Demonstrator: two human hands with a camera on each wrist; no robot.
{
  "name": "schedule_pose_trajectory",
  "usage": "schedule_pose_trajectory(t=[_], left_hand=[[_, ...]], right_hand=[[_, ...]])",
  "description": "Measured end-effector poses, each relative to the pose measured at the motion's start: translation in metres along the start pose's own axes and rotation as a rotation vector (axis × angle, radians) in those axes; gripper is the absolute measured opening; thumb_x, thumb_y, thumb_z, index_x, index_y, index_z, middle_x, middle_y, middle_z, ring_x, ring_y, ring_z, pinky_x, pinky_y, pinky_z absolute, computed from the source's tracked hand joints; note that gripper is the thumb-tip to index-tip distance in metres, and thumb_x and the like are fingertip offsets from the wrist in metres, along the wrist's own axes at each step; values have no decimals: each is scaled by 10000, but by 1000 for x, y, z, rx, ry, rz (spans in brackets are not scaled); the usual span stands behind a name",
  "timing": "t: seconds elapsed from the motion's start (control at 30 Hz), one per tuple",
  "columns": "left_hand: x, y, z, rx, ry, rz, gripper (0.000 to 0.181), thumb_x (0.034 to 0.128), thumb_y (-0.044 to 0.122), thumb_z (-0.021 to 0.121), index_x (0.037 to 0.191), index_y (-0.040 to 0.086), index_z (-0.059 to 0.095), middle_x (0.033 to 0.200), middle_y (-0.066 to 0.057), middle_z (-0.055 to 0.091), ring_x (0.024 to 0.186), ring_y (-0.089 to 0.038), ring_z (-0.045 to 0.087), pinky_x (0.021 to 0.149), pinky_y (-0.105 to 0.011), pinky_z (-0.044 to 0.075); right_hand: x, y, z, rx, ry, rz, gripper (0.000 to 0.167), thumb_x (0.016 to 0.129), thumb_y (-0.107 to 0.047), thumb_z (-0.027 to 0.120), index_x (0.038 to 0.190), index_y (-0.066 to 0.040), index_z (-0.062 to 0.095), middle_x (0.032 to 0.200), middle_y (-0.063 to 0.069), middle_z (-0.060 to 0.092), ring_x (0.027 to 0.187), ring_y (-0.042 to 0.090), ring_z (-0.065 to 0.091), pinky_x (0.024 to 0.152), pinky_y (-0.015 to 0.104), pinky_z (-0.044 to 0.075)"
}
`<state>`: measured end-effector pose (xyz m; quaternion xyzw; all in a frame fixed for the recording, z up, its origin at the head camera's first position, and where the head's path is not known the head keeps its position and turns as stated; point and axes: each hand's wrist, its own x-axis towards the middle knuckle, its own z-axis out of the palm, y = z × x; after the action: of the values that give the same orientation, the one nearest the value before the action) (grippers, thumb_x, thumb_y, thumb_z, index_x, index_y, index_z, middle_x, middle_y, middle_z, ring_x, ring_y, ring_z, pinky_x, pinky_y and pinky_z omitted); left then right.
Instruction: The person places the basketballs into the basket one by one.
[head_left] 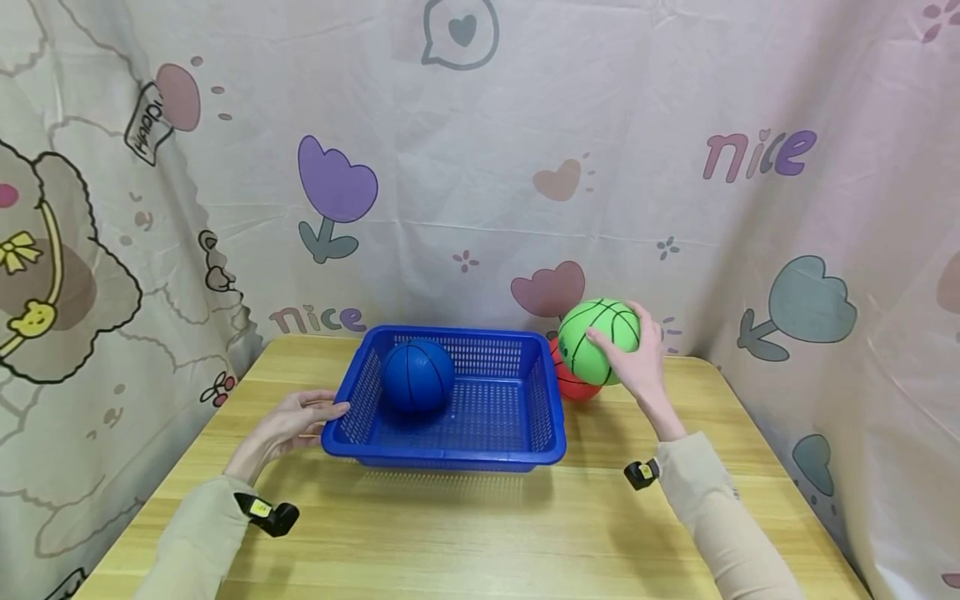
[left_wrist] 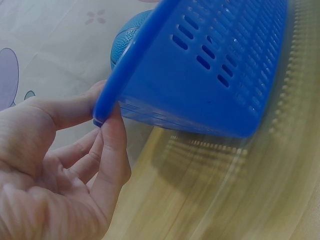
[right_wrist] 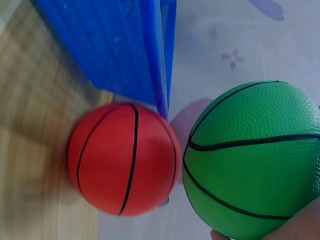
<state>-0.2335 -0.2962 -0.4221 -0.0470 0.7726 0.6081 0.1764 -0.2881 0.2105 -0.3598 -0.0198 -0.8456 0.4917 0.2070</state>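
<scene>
A blue plastic basket (head_left: 450, 457) with slotted walls stands on the table, a blue ball (head_left: 417, 375) inside its left part. My left hand (head_left: 288, 423) pinches the basket's left rim between thumb and fingers, as the left wrist view shows up close. In my right hand (head_left: 637, 354) is a green ball (head_left: 592, 337) with black lines, held up off the table beyond the basket's right side. Below and behind it a red ball (right_wrist: 125, 160) rests on the table beside the basket's right wall, partly hidden by the green ball in the head view.
The wooden table (head_left: 465, 533) runs back to a patterned cloth curtain (head_left: 450, 208) that also hangs along both sides. Small black cameras sit on both wrists, over light sleeves (head_left: 720, 517).
</scene>
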Motion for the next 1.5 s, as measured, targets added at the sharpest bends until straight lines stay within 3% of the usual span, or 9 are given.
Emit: schedule_pose_trajectory(t=[0.47, 0.93, 1.1, 1.3, 1.5], left_hand=[[-1, -1, -1, 3, -3, 13, 824, 989, 302, 653, 1546, -93, 191, 1138, -11, 699, 864, -80, 705, 723, -262, 579], [-1, 0, 0, -9, -8, 16, 821, 990, 298, 652, 1546, -91, 190, 1082, 37, 709, 846, -77, 705, 722, -265, 581], [-1, -1, 0, -3, -7, 16, 819, 989, 301, 653, 1547, -86, 195, 1078, 41, 708, 841, -77, 700, 715, -263, 577], [0, -1, -1, 5, -3, 11, 830, 986, 310, 657, 1551, -83, 192, 1118, 22, 702, 858, -87, 704, 718, -270, 578], [2, -1, -2, -16, -6, 3, 831, 984, 302, 663, 1547, -91, 197, 1095, 15, 715, 862, -109, 724, 724, -270, 594]], right_hand=[[-21, -20, 25, 114, -160, -23, 791, 855, -349, 790, 1524, -238, 383, 1550, 177, 373, 1352, 410, 463, 1048, 649, 448], [-40, -30, 68, 296, -377, -26, 731, 833, -255, 818, 1463, -270, 449, 1466, 111, 461, 1309, 377, 520, 967, 552, 542], [-44, -28, 84, 303, -451, 22, 767, 829, -277, 827, 1484, -265, 428, 1454, 112, 475, 1294, 378, 536, 963, 533, 548], [-49, -29, 96, 268, -487, 94, 774, 807, -327, 842, 1467, -278, 442, 1435, 115, 496, 1280, 339, 545, 986, 526, 528], [-53, -33, 109, 189, -504, 85, 839, 780, -376, 860, 1484, -240, 424, 1513, 117, 419, 1310, 332, 512, 1050, 533, 482]])
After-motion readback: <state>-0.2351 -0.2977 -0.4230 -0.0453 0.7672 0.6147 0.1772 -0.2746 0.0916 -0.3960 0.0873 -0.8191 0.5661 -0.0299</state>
